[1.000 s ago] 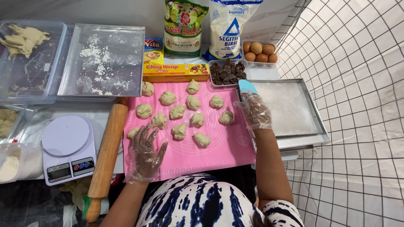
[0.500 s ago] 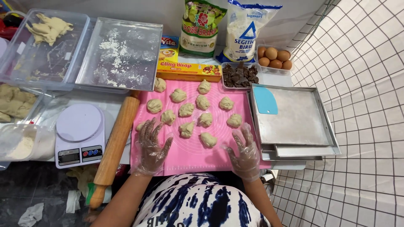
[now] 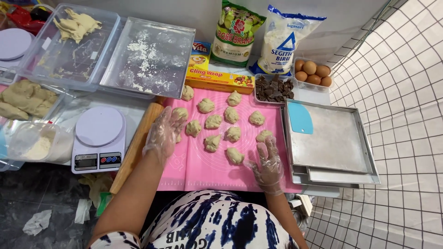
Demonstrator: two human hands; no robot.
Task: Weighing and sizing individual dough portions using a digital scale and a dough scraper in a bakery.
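Several small beige dough pieces (image 3: 233, 133) lie in rows on a pink silicone mat (image 3: 207, 173). My left hand (image 3: 165, 131), in a clear plastic glove, reaches over the mat's left side; its fingers lie on the dough pieces there (image 3: 180, 113), and I cannot see it gripping one. My right hand (image 3: 268, 165), also gloved, rests on the mat's near right with fingers spread and nothing in it, just below a dough piece (image 3: 264, 135).
A wooden rolling pin (image 3: 136, 147) and a white kitchen scale (image 3: 98, 138) lie left of the mat. Stacked metal trays (image 3: 337, 147) with a blue scraper (image 3: 301, 117) sit right. Behind are chocolate pieces (image 3: 272, 90), eggs (image 3: 313, 73), a wrap box (image 3: 219, 79), flour bags, plastic tubs (image 3: 150, 55).
My right hand left the blue scraper on the tray and came back to the mat's near right. My left hand moved forward onto the left-side dough pieces.
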